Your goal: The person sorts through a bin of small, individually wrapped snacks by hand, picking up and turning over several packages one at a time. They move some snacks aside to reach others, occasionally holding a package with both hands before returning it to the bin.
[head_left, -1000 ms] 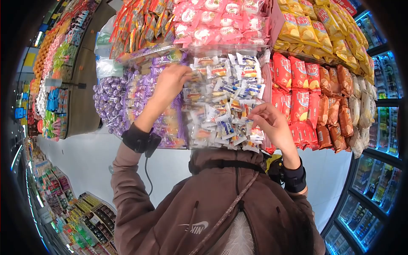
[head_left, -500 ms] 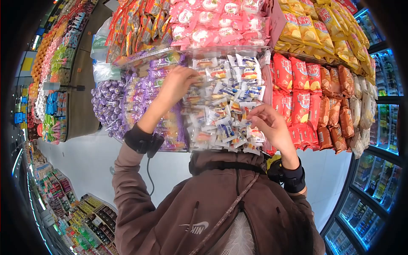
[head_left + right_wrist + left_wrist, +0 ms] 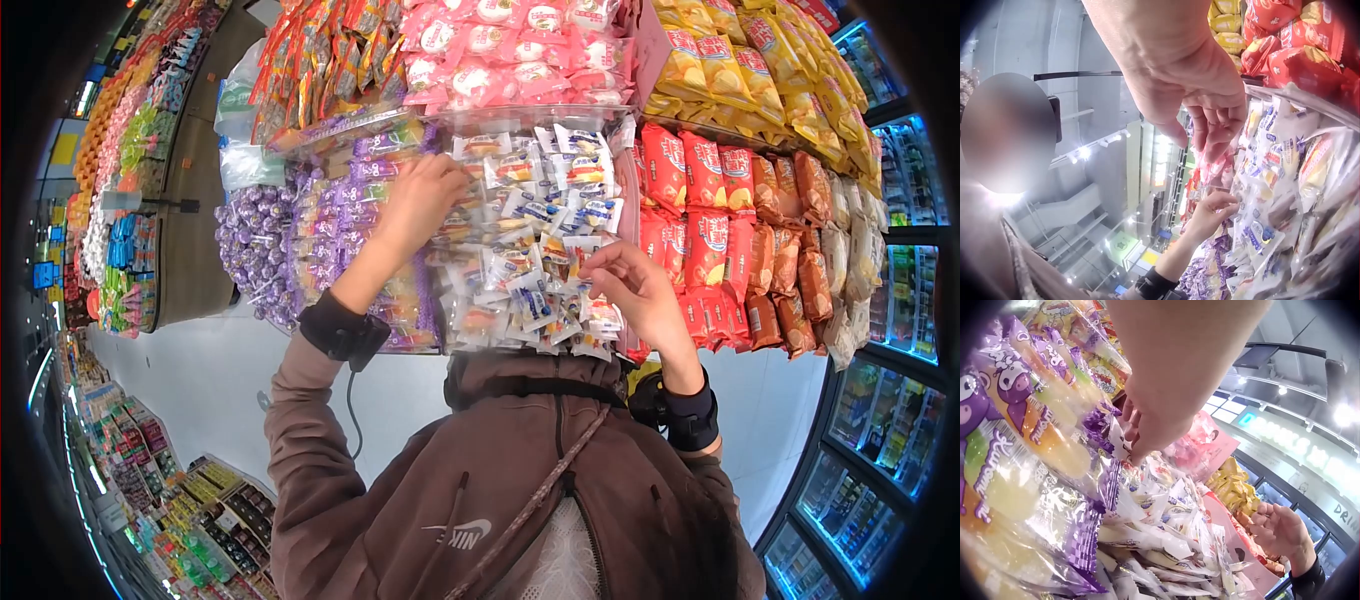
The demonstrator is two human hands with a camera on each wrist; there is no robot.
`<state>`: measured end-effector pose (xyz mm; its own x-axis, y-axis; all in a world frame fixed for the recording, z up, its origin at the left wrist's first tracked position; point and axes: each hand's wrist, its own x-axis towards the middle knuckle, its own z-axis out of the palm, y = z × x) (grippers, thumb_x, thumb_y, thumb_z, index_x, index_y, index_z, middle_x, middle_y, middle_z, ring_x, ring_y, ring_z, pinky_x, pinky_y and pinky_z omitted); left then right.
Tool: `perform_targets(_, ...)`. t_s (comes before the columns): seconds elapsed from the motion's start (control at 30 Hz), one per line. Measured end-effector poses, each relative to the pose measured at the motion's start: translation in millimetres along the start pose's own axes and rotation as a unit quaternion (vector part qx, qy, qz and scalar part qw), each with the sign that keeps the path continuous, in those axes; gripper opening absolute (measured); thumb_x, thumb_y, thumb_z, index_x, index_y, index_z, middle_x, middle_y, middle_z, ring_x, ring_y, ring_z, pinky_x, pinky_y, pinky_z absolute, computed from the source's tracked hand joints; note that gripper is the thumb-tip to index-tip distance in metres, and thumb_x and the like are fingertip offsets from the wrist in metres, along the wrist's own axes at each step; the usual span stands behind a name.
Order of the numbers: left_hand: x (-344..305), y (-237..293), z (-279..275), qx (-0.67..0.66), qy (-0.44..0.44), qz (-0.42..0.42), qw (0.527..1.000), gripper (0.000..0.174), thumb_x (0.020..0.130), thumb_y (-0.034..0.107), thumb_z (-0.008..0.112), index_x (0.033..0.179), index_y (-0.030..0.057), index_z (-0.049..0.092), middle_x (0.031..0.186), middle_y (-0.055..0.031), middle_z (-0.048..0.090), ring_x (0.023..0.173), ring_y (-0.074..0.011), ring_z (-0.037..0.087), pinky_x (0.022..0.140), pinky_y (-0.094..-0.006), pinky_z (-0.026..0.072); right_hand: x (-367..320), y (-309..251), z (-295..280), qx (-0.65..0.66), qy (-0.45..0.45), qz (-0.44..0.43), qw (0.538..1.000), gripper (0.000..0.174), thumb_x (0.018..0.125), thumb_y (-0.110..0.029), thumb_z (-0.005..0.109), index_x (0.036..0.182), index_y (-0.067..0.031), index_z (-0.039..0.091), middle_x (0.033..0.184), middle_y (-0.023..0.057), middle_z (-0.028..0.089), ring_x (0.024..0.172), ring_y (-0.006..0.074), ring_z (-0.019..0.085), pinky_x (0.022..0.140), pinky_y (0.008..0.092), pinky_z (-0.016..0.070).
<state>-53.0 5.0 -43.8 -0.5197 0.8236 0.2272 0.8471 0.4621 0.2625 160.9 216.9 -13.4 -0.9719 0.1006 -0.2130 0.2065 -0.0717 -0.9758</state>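
In the head view, my left hand [image 3: 420, 203] reaches over the left back part of a bin of small white-wrapped snack packets [image 3: 535, 215]. Its bent fingers point down, fingertips right at the packets where they meet the purple jelly bags [image 3: 1029, 434]; I cannot tell whether it pinches a packet. My right hand [image 3: 640, 295] hovers over the bin's right edge, beside the red snack bags [image 3: 710, 245]. In the right wrist view its fingers [image 3: 1216, 134] hang loosely curled with nothing between them.
Behind the bin lie pink-wrapped packets [image 3: 485, 45], with yellow bags [image 3: 755, 65] at the back right. Purple-wrapped lollipops [image 3: 257, 235] fill the left end. Clear dividers [image 3: 1310, 100] edge the bin. Lit drink coolers [image 3: 870, 430] stand on the right.
My left hand has shifted slightly right, from the edge of the purple bags toward the white packets. My right hand has barely moved.
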Motion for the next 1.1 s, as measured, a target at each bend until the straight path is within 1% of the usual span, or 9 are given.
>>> perform_targets(0.07, 3, 5, -3, 0.002, 0.014, -0.002, 1.000, 0.015, 0.074, 0.012, 0.062, 0.088, 0.0063, 0.061, 0.089, -0.0039, 0.056, 0.089, -0.0238, 0.052, 0.078, -0.0354, 0.0390, -1, -1, -1, 0.006, 0.006, -0.005, 1.000, 0.009, 0.087, -0.002, 0.048, 0.096, 0.0011, 0.050, 0.090, 0.0058, 0.057, 0.084, 0.0101, 0.054, 0.070, 0.0236, 0.0442)
perform_targets(0.17, 11, 25, -8, -0.019, 0.039, 0.032, 0.999, 0.018, 0.074, 0.013, 0.063, 0.091, 0.0079, 0.060, 0.091, -0.0043, 0.056, 0.092, -0.0234, 0.051, 0.080, -0.0352, 0.0383, -3, -2, -3, 0.020, 0.014, -0.007, 1.000, 0.010, 0.087, -0.001, 0.048, 0.096, 0.0013, 0.050, 0.090, 0.0064, 0.057, 0.083, 0.0103, 0.054, 0.070, 0.0237, 0.0445)
perform_targets(0.27, 29, 45, -7, -0.053, 0.024, 0.125, 0.990, 0.020, 0.073, 0.015, 0.064, 0.092, 0.0089, 0.060, 0.093, -0.0045, 0.057, 0.095, -0.0228, 0.051, 0.083, -0.0354, 0.0371, -4, 0, -3, 0.024, 0.014, -0.001, 1.000, 0.010, 0.087, -0.001, 0.047, 0.097, 0.0017, 0.050, 0.090, 0.0070, 0.057, 0.084, 0.0110, 0.054, 0.070, 0.0244, 0.0457)
perform_targets(0.47, 33, 58, 17, -0.030, -0.052, 0.111, 0.992, 0.016, 0.073, 0.015, 0.064, 0.086, 0.0086, 0.059, 0.091, -0.0041, 0.057, 0.095, -0.0222, 0.052, 0.086, -0.0361, 0.0352, -9, 4, -5, 0.044, 0.015, -0.004, 0.999, 0.010, 0.087, 0.000, 0.047, 0.096, 0.0022, 0.050, 0.090, 0.0079, 0.057, 0.084, 0.0123, 0.055, 0.069, 0.0262, 0.0477)
perform_targets(0.57, 27, 59, 13, -0.044, -0.079, 0.077, 0.993, 0.011, 0.073, 0.014, 0.063, 0.081, 0.0081, 0.059, 0.084, -0.0053, 0.058, 0.089, -0.0219, 0.054, 0.084, -0.0360, 0.0363, -11, 4, -8, 0.062, 0.016, 0.012, 0.998, 0.010, 0.088, -0.001, 0.047, 0.096, 0.0023, 0.050, 0.090, 0.0082, 0.057, 0.083, 0.0123, 0.055, 0.070, 0.0263, 0.0474)
perform_targets(0.77, 32, 31, -10, -0.134, 0.072, -0.026, 0.988, 0.010, 0.071, 0.006, 0.064, 0.081, 0.0034, 0.063, 0.075, -0.0088, 0.060, 0.074, -0.0245, 0.057, 0.069, -0.0344, 0.0433, -9, 3, -7, 0.047, 0.010, 0.026, 0.998, 0.010, 0.088, -0.001, 0.048, 0.097, 0.0023, 0.050, 0.090, 0.0086, 0.058, 0.082, 0.0117, 0.054, 0.070, 0.0257, 0.0453)
perform_targets(0.93, 29, 26, 1, -0.157, 0.049, -0.028, 0.986, 0.012, 0.071, 0.005, 0.064, 0.083, 0.0027, 0.064, 0.077, -0.0092, 0.061, 0.074, -0.0249, 0.057, 0.066, -0.0343, 0.0441, -8, 1, -7, 0.041, 0.006, 0.030, 0.999, 0.010, 0.087, -0.001, 0.047, 0.096, 0.0024, 0.050, 0.090, 0.0088, 0.058, 0.082, 0.0120, 0.054, 0.071, 0.0258, 0.0452)
perform_targets(1.03, 28, 26, 10, -0.129, 0.034, -0.003, 0.991, 0.013, 0.072, 0.008, 0.064, 0.083, 0.0039, 0.064, 0.077, -0.0088, 0.061, 0.075, -0.0251, 0.057, 0.067, -0.0350, 0.0434, -8, 8, -6, 0.059, 0.021, 0.013, 0.998, 0.010, 0.086, -0.006, 0.053, 0.094, -0.0016, 0.053, 0.087, 0.0026, 0.058, 0.072, 0.0061, 0.053, 0.062, 0.0206, 0.0426)
perform_targets(1.1, 27, 26, 14, -0.102, 0.042, 0.007, 0.994, 0.012, 0.072, 0.010, 0.064, 0.083, 0.0052, 0.064, 0.077, -0.0080, 0.062, 0.075, -0.0250, 0.057, 0.069, -0.0353, 0.0425, -8, 7, -5, 0.059, 0.022, 0.009, 0.998, 0.010, 0.086, -0.006, 0.053, 0.094, -0.0015, 0.053, 0.087, 0.0028, 0.058, 0.073, 0.0064, 0.053, 0.062, 0.0207, 0.0427)
